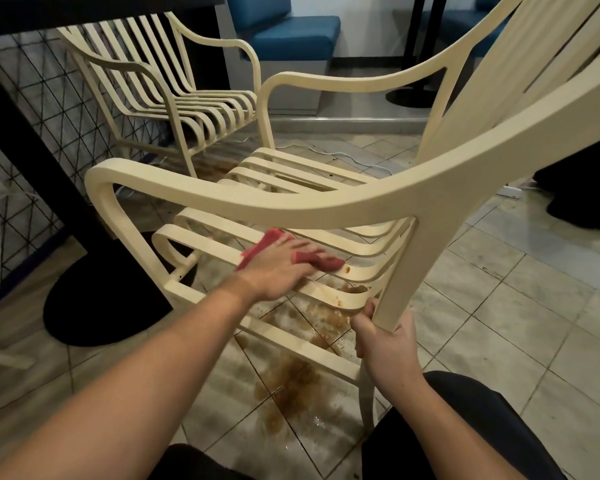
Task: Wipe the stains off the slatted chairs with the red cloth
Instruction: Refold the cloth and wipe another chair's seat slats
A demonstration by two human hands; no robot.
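Observation:
A cream slatted chair [291, 206] stands close in front of me, seen from its side under the armrest. My left hand [278, 268] presses the red cloth [321, 260] flat on the seat slats, fingers spread over it. Brown stains [352, 289] mark the slats just right of the cloth. My right hand [385, 344] grips the chair's near leg where it meets the seat. A second cream slatted chair [187, 109] stands behind, at the upper left.
Brown spill [291, 382] spreads over the tiled floor beneath the chair. A black table with a round base [101, 299] and a wire grid panel [32, 133] stand at the left. Blue padded benches [291, 32] are at the back. White cables [343, 157] lie on the floor.

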